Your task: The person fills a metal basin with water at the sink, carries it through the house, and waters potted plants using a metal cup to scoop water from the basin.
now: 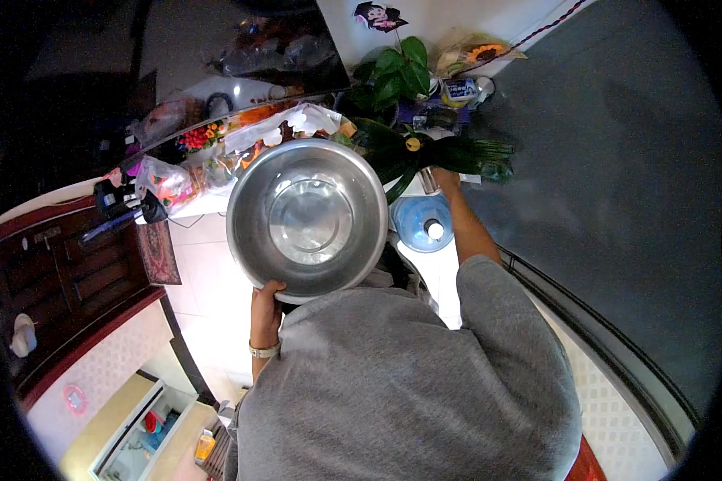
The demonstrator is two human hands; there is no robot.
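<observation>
L hand [266, 301] pinches rim of basin [306, 220], held off table's [204, 206] near edge; keep it lvl. R hand [444, 179] at glass [427, 181] nr same edge, grip hidden, can't tell; steady glass, mind leaves [461, 154].

L hand [268, 295] gripping, thumb [276, 286] on top | R hand [448, 179] fwd, arm [473, 228] ext'd, grip mostly obscured

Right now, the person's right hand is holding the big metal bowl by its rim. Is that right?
No, the left hand is holding the bowl by its rim. The head view shows the right hand away from it, by the long leaves.
</observation>
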